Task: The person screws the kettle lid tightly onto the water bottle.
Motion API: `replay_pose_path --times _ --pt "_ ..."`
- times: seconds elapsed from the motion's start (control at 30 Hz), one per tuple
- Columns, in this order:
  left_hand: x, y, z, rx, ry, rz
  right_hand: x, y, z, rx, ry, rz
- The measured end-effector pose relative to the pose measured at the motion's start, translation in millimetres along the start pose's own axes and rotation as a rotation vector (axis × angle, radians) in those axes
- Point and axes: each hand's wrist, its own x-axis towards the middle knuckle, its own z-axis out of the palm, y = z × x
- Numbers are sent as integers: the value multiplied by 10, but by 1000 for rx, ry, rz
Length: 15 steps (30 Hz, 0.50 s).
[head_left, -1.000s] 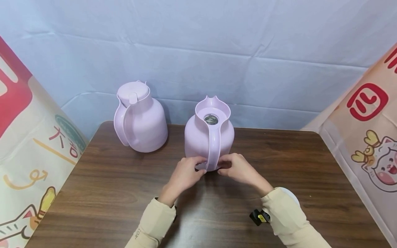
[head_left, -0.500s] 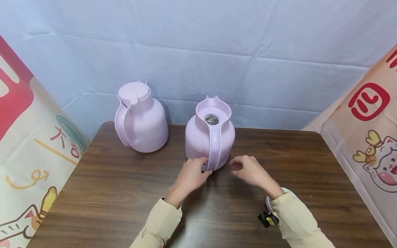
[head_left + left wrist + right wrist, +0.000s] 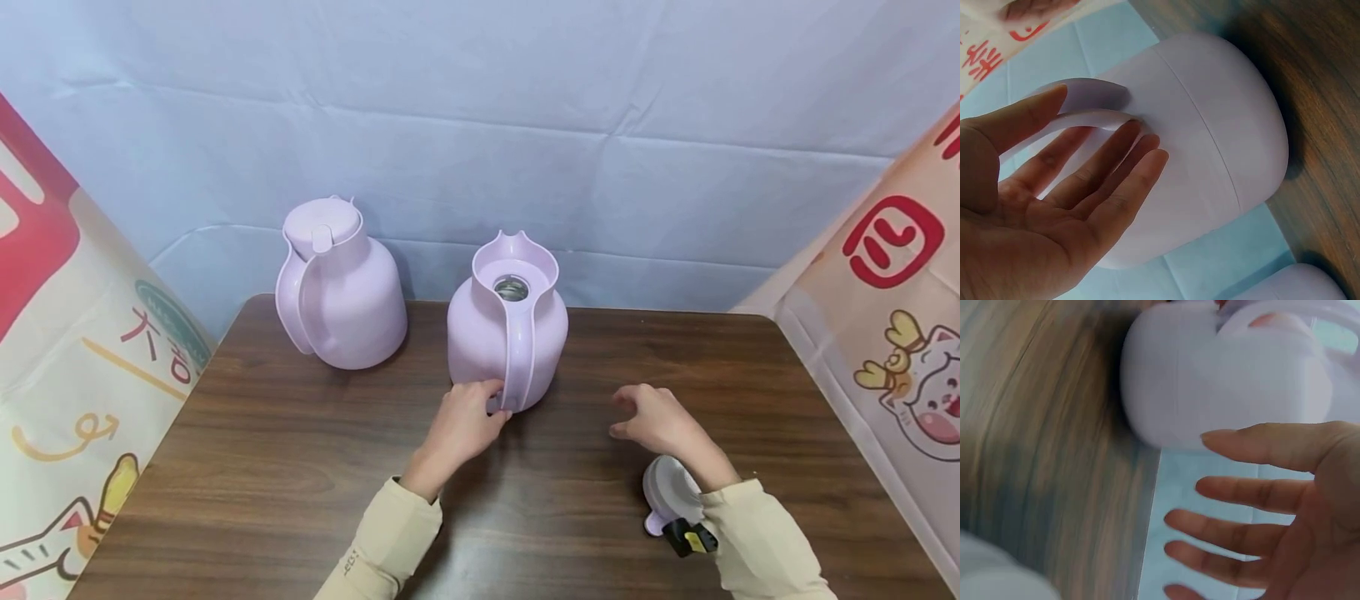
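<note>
A lilac thermos jug (image 3: 480, 333) stands upright mid-table, its top uncovered and a round opening showing inside the collar. At the lower end of its handle (image 3: 519, 350), my left hand (image 3: 461, 425) pinches with the thumb on one side and fingers on the other, plainer in the left wrist view (image 3: 1054, 187). My right hand (image 3: 660, 425) is in the air to the jug's right, its fingers spread and holding nothing in the right wrist view. Below that hand lies a round stopper lid (image 3: 670, 487) with a lilac tab, partly covered by the right wrist and sleeve.
A second lilac thermos jug (image 3: 360, 300) with its lid on stands at the back left of the brown wooden table (image 3: 300, 467). A pale cloth backdrop (image 3: 480, 125) hangs behind, with printed cloths at both sides. A black-and-yellow device (image 3: 690, 537) sits at the right wrist.
My right hand has let go of the jug's lower part and moved right, toward the lid, which now shows more. My left hand stays at the handle; the jug has barely moved.
</note>
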Motion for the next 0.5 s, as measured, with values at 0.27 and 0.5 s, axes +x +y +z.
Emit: replay_pose_path --times 0.27,0.5 --pt "1 -10 -21 -19 -9 -8 -89 279 -20 -28 -95 105" --pt "5 -18 -19 -29 -13 -15 -154 425 5 -53 -102 101"
